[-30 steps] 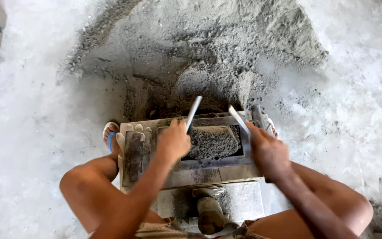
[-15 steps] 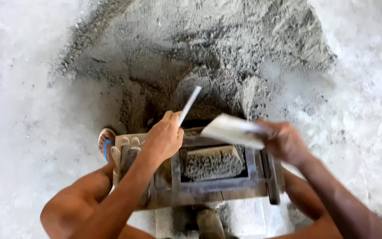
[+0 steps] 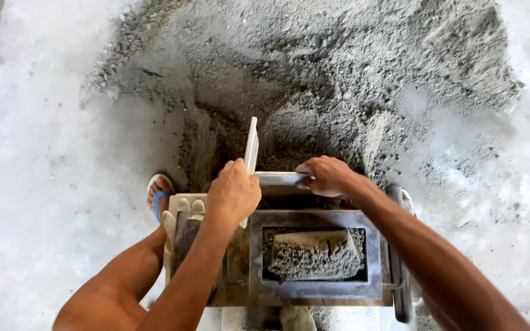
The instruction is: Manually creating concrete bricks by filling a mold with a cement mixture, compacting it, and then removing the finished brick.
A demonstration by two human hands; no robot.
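Now both hands' grips clasp flat pale boards: left hand [image 3: 234, 193], right hand [image 3: 326, 176], above the gritty-filled steel mould [image 3: 314, 294].

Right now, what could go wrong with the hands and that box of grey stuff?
The left hand holds a thin flat plate upright, the right hand grips another plate by the metal mould; fingers could get pinched against its rim. The grey mix heaped inside looks crumbly and might break. The sandalled foot sits close to the mould.
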